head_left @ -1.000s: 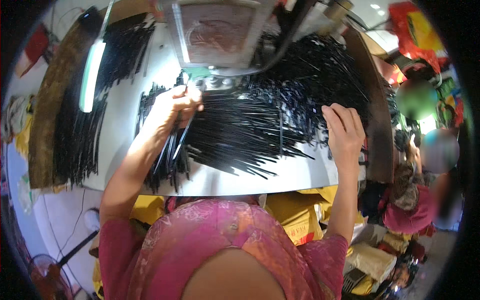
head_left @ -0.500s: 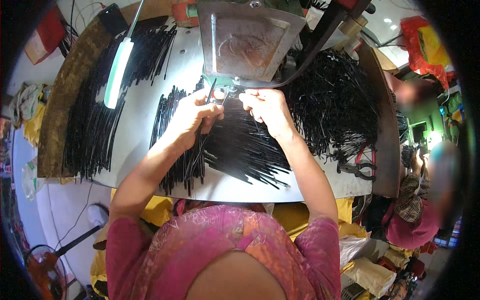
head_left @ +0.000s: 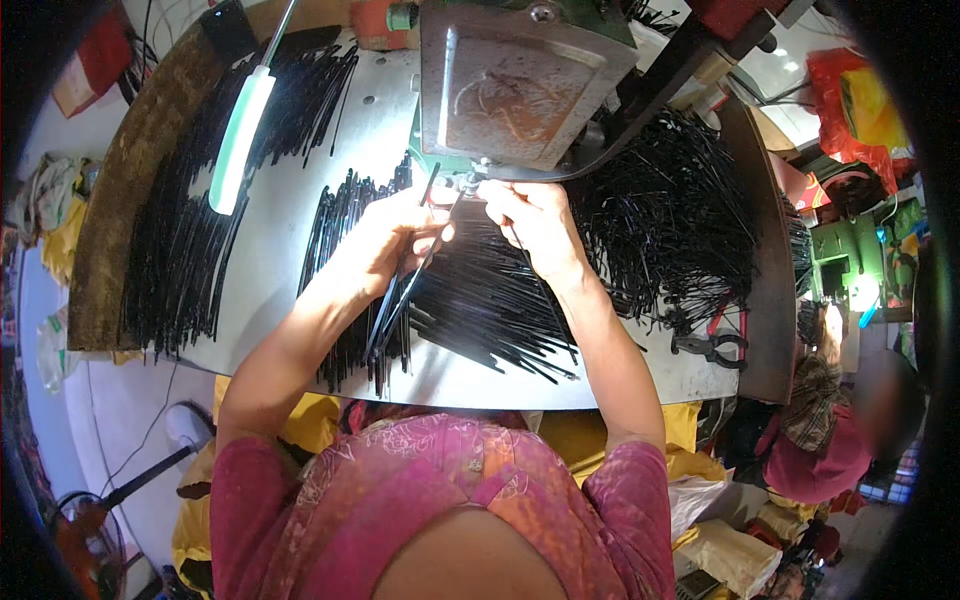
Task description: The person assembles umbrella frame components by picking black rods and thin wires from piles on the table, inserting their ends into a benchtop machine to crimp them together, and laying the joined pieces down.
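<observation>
My left hand (head_left: 400, 238) is closed around a few thin black rods (head_left: 402, 300), whose upper ends stick out past the fingers and whose lower ends hang toward the near table edge. Close by, the fingers of my right hand (head_left: 535, 222) are pinched on one thin black rod (head_left: 545, 285) that trails down along the wrist. Both hands are just under a machine head with a grey metal cover (head_left: 520, 90), next to its small metal working point (head_left: 470, 182). A fanned heap of black rods (head_left: 490, 305) lies below and between the hands. The exact fingertip contact is partly hidden.
Bundles of black rods (head_left: 190, 250) cover the table's left side, and a tangled pile (head_left: 670, 210) fills the right. A lamp (head_left: 240, 145) hangs at left. Pliers (head_left: 712, 348) lie near the right wooden rim (head_left: 768, 270). A co-worker (head_left: 820, 430) sits at far right.
My hands stay beneath the machine head, with a slight shift of the fingers. More of the rod below my right hand shows. The view has shifted slightly; the co-worker's head has moved lower.
</observation>
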